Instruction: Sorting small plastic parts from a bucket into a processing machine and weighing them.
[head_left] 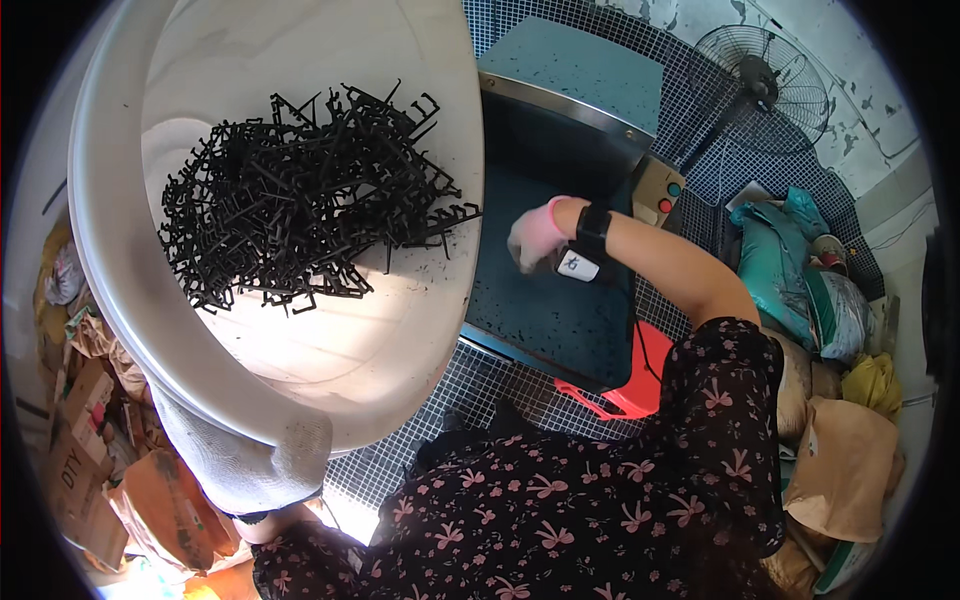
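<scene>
A large white plastic tub (110,230) is tipped on its side, its mouth toward the machine. A tangled heap of thin black plastic pieces (280,190) lies inside it. My left hand (250,450), in a grey knitted glove, grips the tub's near rim from below. My right hand (537,236), in a white and pink glove, reaches over the dark blue-green feed tray (530,320) of the machine, just right of the tub. Its fingers are blurred and point down, so I cannot see whether they hold anything. A small dark thing with a white label (578,265) hangs by my right wrist.
The machine's teal hood (575,70) rises at the back, with a control box (658,195) of green and red buttons beside it. Below the tray sits a red plastic container (640,375). A fan (760,85) stands far right. Sacks (785,260) and cardboard (85,450) line the sides.
</scene>
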